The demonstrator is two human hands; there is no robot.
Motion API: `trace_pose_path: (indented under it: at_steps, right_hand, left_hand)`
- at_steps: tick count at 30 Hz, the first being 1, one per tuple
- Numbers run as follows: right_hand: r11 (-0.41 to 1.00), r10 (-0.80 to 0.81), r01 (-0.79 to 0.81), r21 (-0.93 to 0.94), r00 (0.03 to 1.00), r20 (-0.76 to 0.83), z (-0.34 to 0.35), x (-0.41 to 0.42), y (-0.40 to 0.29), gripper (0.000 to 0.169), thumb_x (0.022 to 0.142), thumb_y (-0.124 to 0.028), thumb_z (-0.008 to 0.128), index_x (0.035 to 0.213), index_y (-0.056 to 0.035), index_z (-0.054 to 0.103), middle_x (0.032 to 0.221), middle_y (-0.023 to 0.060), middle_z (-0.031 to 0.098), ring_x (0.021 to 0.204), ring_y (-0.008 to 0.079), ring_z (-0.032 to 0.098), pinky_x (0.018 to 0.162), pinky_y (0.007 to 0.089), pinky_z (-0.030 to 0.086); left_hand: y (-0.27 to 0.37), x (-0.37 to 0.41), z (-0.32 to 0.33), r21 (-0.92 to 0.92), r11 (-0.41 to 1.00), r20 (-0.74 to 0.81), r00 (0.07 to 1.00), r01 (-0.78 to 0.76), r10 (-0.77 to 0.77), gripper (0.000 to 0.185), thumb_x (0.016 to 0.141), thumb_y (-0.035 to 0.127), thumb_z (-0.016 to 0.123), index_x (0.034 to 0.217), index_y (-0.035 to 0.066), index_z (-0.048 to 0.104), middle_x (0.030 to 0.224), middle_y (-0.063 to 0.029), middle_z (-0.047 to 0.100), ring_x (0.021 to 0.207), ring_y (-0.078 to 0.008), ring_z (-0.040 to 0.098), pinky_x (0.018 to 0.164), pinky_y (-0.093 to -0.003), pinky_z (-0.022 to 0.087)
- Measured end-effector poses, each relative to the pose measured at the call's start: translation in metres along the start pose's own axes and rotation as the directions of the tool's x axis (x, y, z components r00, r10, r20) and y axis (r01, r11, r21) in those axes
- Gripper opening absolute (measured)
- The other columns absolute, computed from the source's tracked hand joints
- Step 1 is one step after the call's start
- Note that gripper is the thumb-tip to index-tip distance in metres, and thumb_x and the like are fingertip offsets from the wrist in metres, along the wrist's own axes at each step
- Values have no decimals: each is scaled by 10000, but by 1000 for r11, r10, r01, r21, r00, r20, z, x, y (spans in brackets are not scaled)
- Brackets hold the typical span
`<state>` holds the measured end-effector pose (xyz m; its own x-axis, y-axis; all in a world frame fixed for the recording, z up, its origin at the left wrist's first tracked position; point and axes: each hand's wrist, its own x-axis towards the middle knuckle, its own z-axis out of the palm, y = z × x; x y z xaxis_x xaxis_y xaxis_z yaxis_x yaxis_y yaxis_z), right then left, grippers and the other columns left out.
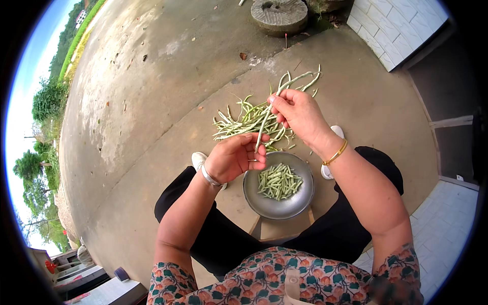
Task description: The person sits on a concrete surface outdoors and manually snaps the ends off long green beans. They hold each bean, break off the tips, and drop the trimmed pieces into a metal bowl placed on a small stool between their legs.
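Note:
My right hand (299, 114) pinches a pale green yardlong bean (264, 126) between thumb and fingers. Long bean strands (293, 81) stretch out beyond that hand; whether all are gripped is hard to tell. The bean's lower end lies against the loosely spread fingers of my left hand (238, 154), which is not closed on it. Below the hands is a round grey metal bowl (280, 211), with short cut bean pieces (280, 182) heaped in it. A loose pile of whole long beans (244, 124) lies on the concrete just past the bowl, partly hidden by my hands.
Under the bowl is a wooden stool or frame (256, 225), between my knees. A round millstone (279, 15) lies on the concrete ground (152, 95) ahead. At right are a white tiled wall (396, 26) and a dark doorway (450, 84). Bean scraps (291, 146) lie beside the pile.

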<state>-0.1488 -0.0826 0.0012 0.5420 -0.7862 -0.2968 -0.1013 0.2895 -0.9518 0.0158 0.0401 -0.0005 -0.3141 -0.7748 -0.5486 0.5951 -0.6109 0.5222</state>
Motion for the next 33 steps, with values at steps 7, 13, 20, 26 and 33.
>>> trace_pose_path:
  at_steps: [7, 13, 20, 26, 33]
  right_hand:
    - [993, -86, 79, -92, 993, -79, 1, 5, -3, 219, 890, -203, 601, 820, 5, 592, 711, 8, 603, 556, 40, 518, 475, 192, 420]
    - [997, -48, 34, -70, 977, -206, -13, 15, -11, 271, 891, -238, 565, 790, 8, 619, 661, 28, 622, 554, 90, 571, 543, 250, 467]
    - [989, 5, 32, 146, 969, -246, -17, 8, -15, 256, 937, -213, 490, 849, -1, 603, 683, 11, 571, 546, 62, 519, 487, 213, 417]
    - [965, -47, 94, 245, 981, -190, -45, 7, -28, 237, 945, -241, 484, 886, -37, 587, 685, -35, 506, 556, 30, 447, 489, 187, 365]
    - [953, 85, -82, 291, 996, 2, -42, 4, -27, 230, 930, -230, 474, 878, -40, 593, 674, -35, 495, 538, 37, 427, 473, 188, 354]
  left_hand:
    - [-3, 18, -4, 232, 970, -93, 991, -76, 100, 243, 956, 188, 443, 1053, 3, 568, 689, 15, 420, 646, -119, 435, 619, -258, 394]
    - [-11, 24, 1, 623, 768, -155, 939, -147, 306, 187, 944, 171, 425, 879, 46, 549, 655, 38, 421, 563, -76, 400, 547, -222, 369]
    - [-8, 43, -1, 132, 930, -408, 836, -343, 366, 143, 867, 144, 428, 752, 79, 482, 626, 36, 373, 513, -76, 314, 481, -248, 301]
    - [-16, 69, -17, 595, 790, -251, 899, -149, 358, 341, 974, 218, 442, 1214, -8, 534, 740, -17, 553, 646, -84, 535, 592, -230, 460]
    - [-15, 89, -19, 866, 495, -255, 918, 77, 304, 397, 953, 220, 504, 1319, 72, 475, 1014, -33, 629, 888, -91, 582, 786, -215, 470]
